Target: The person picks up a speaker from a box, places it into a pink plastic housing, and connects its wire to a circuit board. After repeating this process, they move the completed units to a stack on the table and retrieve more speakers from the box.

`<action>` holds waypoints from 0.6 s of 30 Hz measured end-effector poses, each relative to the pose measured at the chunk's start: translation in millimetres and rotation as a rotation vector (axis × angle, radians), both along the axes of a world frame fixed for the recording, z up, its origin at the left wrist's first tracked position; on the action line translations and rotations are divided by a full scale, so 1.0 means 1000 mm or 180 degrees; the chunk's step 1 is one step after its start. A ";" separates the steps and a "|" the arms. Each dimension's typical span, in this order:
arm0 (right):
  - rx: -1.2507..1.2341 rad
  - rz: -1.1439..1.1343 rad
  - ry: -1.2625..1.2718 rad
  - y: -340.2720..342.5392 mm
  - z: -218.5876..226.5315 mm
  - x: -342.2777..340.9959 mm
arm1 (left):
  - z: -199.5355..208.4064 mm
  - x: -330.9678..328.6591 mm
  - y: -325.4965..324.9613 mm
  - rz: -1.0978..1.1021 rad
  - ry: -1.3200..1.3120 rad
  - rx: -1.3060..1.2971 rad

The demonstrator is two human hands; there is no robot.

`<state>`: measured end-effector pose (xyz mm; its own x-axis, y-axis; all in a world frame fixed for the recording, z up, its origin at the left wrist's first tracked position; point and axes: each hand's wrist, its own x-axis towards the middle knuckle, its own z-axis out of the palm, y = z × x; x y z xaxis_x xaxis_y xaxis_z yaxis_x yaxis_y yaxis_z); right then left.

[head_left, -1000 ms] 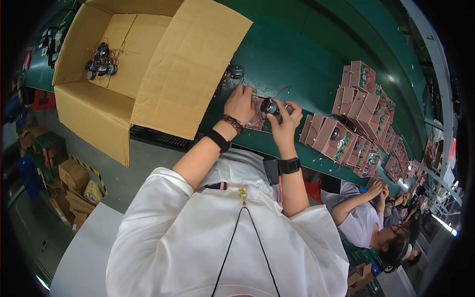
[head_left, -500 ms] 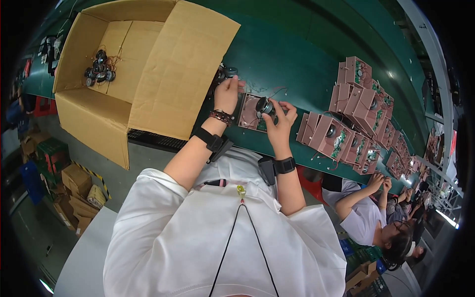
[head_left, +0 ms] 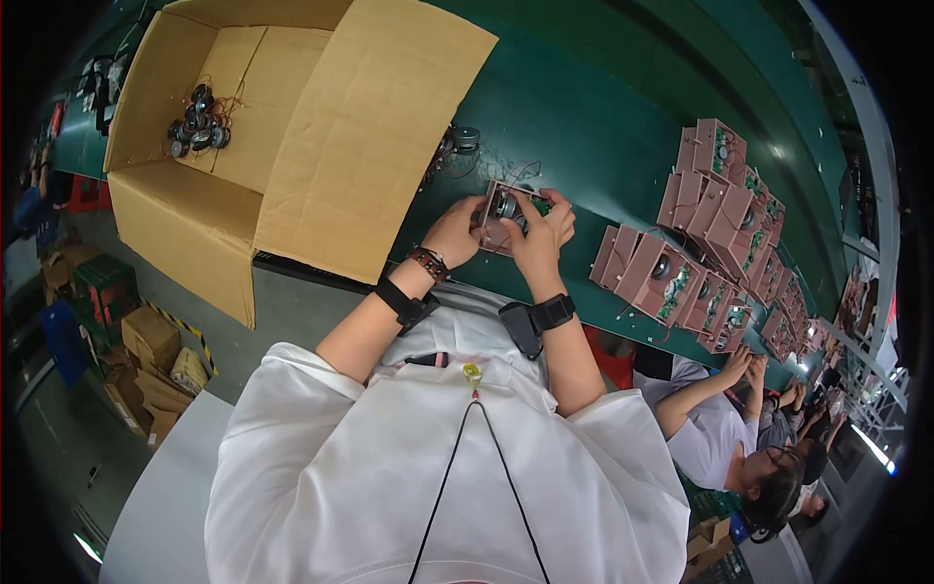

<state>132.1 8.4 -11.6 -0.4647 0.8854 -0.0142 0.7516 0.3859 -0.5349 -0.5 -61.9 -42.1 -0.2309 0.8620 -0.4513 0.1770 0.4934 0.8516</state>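
A pink open housing (head_left: 498,239) lies on the green workbench in front of me. Inside it sits a round black speaker (head_left: 505,205), partly covered by fingers. My left hand (head_left: 454,235) is closed on the housing's left wall. My right hand (head_left: 540,232) bends over the right side, its thumb and fingers on the speaker. Part of a green circuit board shows beneath the right fingers. Just beyond the housing, several more speakers (head_left: 465,139) with thin wires lie beside the carton flap.
A large open cardboard box (head_left: 360,136) stands at the left, with several wired speakers (head_left: 201,123) inside. Stacked pink housings (head_left: 725,219) with speakers and green boards fill the bench's right side. A co-worker (head_left: 715,419) works at the right along the bench edge.
My right hand has lowered the speaker into the housing. My left hand has come back from the loose speakers to the housing's left wall.
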 end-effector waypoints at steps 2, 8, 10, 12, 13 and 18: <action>-0.0013 0.0027 -0.0044 0.001 0.000 0.000 | 0.001 -0.001 -0.001 -0.0110 0.0109 0.0033; 0.0013 0.0053 -0.0062 0.001 0.002 -0.002 | 0.006 -0.003 -0.001 -0.0161 0.0146 -0.0043; 0.0031 0.0060 -0.0072 0.000 0.002 -0.003 | 0.007 -0.003 0.000 -0.0149 0.0096 -0.0061; 0.0063 0.0009 -0.0140 -0.001 -0.001 -0.003 | 0.007 -0.002 0.000 -0.0139 0.0093 -0.0064; 0.0080 -0.0017 -0.0174 -0.002 -0.001 -0.004 | 0.008 -0.001 0.000 -0.0126 0.0086 -0.0068; 0.0174 0.0015 -0.0376 0.000 -0.001 -0.005 | 0.007 -0.002 0.000 -0.0112 0.0052 -0.0114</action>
